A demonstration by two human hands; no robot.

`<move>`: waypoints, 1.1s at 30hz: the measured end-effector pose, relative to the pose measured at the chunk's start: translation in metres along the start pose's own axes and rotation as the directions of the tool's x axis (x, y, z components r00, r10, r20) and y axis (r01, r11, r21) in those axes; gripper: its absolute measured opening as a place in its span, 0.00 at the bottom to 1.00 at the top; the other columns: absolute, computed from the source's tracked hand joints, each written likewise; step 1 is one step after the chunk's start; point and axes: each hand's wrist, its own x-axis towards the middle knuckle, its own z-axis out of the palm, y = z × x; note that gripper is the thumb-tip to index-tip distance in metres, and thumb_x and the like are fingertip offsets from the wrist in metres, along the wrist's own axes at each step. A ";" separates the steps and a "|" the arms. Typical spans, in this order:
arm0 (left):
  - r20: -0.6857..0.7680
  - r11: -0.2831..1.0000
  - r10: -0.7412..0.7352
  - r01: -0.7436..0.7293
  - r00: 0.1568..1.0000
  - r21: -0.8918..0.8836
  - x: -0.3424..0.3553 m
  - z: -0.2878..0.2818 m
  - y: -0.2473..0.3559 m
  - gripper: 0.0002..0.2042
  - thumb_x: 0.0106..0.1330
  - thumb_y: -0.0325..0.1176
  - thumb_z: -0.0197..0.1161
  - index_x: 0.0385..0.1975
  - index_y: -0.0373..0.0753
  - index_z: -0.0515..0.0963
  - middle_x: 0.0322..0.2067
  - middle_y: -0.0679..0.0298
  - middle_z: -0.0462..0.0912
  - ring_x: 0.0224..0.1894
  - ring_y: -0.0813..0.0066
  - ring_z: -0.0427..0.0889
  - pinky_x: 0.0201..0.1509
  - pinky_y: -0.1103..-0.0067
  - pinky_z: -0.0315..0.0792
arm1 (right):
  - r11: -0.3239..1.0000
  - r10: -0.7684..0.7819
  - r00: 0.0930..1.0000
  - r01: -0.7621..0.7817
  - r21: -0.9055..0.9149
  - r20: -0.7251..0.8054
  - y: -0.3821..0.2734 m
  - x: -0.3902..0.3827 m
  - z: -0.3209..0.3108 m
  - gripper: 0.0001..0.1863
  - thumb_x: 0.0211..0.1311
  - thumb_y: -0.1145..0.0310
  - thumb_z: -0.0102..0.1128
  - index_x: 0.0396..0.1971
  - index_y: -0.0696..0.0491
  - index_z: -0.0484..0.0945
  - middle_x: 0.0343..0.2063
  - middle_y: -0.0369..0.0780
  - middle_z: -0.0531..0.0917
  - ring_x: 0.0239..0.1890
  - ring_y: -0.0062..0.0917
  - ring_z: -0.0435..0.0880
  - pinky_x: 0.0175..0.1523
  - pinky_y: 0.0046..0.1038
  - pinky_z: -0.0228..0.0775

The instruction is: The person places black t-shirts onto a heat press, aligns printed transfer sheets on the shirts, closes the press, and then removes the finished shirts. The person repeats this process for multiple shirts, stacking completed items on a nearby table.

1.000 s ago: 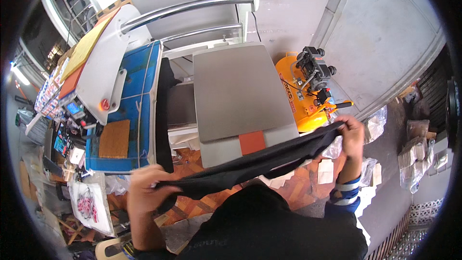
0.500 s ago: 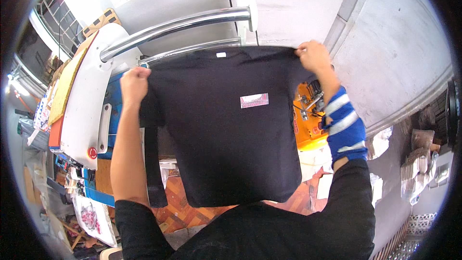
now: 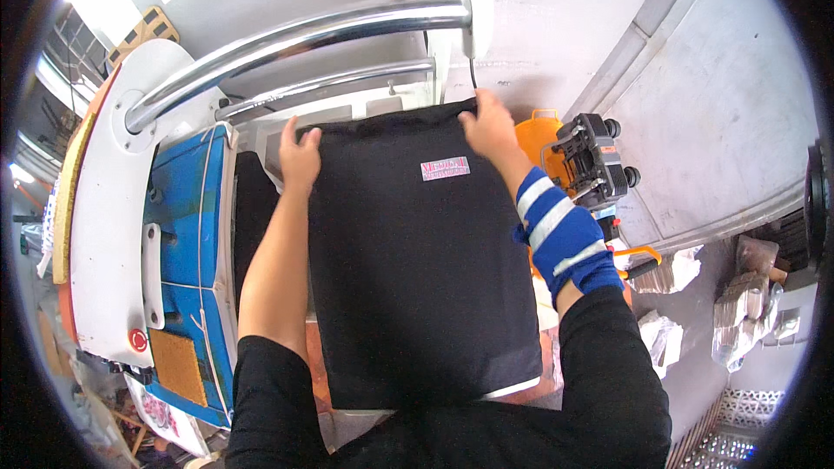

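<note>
Left hand (image 3: 301,155) and right hand (image 3: 490,128) apparently pinch black cloth's (image 3: 421,269) far corners.

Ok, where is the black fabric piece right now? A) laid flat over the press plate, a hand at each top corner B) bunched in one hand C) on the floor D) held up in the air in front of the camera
A: the black fabric lies spread flat, with the left hand and right hand at its top corners.

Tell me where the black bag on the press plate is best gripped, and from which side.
Grip the black bag at its two far top corners, coming over it from the near side. It lies flat and wide, and the left hand and right hand already sit there.
</note>
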 end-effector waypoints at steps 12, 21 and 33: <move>0.303 0.886 0.308 -0.388 0.902 0.253 -0.226 -0.150 0.164 0.11 0.61 0.18 0.68 0.43 0.35 0.85 0.49 0.53 0.87 0.58 0.53 0.84 0.63 0.64 0.76 | 0.623 -0.600 0.574 0.772 -0.124 0.558 -0.059 -0.070 0.007 0.16 0.63 0.72 0.61 0.51 0.52 0.80 0.35 0.45 0.87 0.43 0.39 0.88 0.46 0.39 0.81; -0.407 0.725 0.422 -0.032 0.810 0.688 -0.286 -0.406 0.170 0.08 0.74 0.25 0.59 0.46 0.29 0.82 0.45 0.53 0.87 0.48 0.61 0.84 0.59 0.69 0.74 | 0.664 -0.485 0.630 0.717 -0.213 0.606 -0.078 -0.076 0.005 0.16 0.68 0.71 0.56 0.54 0.52 0.79 0.41 0.46 0.88 0.48 0.41 0.88 0.51 0.41 0.82; -0.171 0.552 0.352 -0.057 0.920 0.832 -0.270 -0.494 0.101 0.14 0.68 0.24 0.63 0.53 0.28 0.78 0.53 0.46 0.81 0.58 0.46 0.78 0.65 0.60 0.70 | 0.673 -0.343 0.712 0.641 -0.368 0.612 -0.093 -0.087 0.011 0.13 0.68 0.73 0.54 0.50 0.53 0.80 0.44 0.45 0.87 0.49 0.41 0.87 0.53 0.41 0.82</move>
